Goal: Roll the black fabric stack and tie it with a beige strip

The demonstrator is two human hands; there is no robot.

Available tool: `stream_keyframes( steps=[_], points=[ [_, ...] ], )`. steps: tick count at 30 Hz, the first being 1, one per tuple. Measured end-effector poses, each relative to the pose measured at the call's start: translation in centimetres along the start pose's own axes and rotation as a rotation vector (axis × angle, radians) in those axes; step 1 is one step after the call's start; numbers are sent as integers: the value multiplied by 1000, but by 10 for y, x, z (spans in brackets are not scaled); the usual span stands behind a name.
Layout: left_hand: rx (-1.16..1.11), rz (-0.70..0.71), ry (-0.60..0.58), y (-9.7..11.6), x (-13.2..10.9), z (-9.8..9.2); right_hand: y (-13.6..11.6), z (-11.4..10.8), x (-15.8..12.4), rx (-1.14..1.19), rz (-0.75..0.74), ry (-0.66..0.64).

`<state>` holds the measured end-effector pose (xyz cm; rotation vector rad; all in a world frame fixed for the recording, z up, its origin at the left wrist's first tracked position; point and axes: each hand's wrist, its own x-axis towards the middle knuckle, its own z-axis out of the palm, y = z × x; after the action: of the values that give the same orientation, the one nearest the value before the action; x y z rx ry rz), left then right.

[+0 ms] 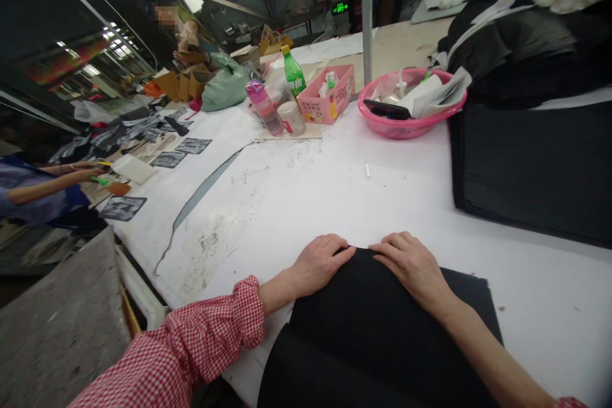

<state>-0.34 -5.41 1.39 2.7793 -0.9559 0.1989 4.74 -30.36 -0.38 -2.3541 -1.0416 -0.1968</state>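
A piece of black fabric (377, 325) lies on the white table (306, 204) right in front of me. My left hand (319, 262) rests palm down at its far left corner, fingers bent over the edge. My right hand (412, 263) lies flat on the far edge just beside it, fingers stretched out toward the left hand. The fingertips of both hands nearly meet at the fabric's far edge. Neither hand lifts the cloth.
A large stack of black fabric (535, 166) fills the right side. A pink basin (406, 121) with papers, a pink box (327, 102), a green bottle (292, 73) and a pink bottle (262, 108) stand farther back. Another person's arms (48, 185) work at the left.
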Motion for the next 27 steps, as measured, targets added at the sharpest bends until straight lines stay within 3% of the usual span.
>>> stream_keyframes(
  steps=[19, 22, 27],
  points=[
    [19, 11, 41, -2, -3, 7, 0, -7, -2, 6, 161, 120],
    [14, 7, 32, -2, -4, 8, 1, -9, -1, 57, 235, 236],
    [17, -14, 20, -3, -3, 11, 22, -16, -1, 446, 672, 590]
  ],
)
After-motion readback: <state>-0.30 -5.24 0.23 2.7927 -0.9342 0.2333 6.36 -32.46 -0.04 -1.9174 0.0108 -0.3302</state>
